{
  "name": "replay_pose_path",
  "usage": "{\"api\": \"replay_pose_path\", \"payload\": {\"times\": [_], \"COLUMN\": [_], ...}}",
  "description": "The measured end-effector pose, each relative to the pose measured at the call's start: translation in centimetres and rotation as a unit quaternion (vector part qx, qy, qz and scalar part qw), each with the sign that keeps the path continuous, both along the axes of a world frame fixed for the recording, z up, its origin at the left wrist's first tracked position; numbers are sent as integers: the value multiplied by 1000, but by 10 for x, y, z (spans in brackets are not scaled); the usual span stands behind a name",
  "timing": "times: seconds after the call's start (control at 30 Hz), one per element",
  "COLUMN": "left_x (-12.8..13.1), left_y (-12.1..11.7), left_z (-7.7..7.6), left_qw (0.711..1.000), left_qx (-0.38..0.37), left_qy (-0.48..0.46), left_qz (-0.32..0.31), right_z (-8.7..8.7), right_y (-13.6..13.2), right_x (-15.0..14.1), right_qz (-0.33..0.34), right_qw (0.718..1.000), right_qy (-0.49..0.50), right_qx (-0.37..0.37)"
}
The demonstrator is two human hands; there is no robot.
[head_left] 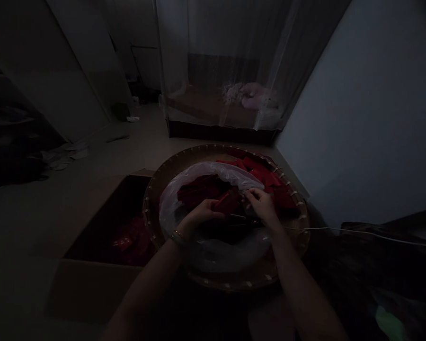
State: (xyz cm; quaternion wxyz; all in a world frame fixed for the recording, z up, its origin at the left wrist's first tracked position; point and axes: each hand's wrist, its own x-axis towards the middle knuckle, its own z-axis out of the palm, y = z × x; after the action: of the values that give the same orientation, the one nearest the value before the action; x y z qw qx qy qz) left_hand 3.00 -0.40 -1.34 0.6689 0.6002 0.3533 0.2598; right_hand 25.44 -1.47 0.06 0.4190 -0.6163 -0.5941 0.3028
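A round woven bamboo tray is in front of me, with a translucent plastic bag lying open in it. Dark red packets fill part of the bag. My left hand is closed on one red packet, thumb along its near side. At the packet's right end, the fingers of my right hand are pinched together; whatever is between them is too small and dark to make out. More red packets lie loose along the tray's far right side. Beneath my hands, the bag's inside is in deep shadow.
Left of the tray stands an open cardboard box holding red packets. A white cord runs from the tray to the right. Behind is a netted bed with plush toys; a pale wall rises at right.
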Motion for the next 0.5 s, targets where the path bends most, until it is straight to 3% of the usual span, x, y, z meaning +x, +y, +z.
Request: {"api": "replay_pose_path", "payload": {"times": [0.1,0.3,0.4,0.5], "left_x": [-2,-2,-1,-1], "left_y": [1,0,-3,-4], "left_z": [0,1,5,7], "left_qw": [999,995,991,986], "left_qx": [-24,-57,-86,-108], "left_qy": [-44,-77,-98,-119], "left_qz": [10,17,26,36], "right_z": [-10,-5,4,7], "right_y": [6,3,-6,-17], "right_x": [-1,-13,-6,0], "right_qz": [-39,21,134,235], "right_qw": [999,999,985,923], "right_qy": [25,18,-110,-300], "right_qx": [4,33,8,-60]}}
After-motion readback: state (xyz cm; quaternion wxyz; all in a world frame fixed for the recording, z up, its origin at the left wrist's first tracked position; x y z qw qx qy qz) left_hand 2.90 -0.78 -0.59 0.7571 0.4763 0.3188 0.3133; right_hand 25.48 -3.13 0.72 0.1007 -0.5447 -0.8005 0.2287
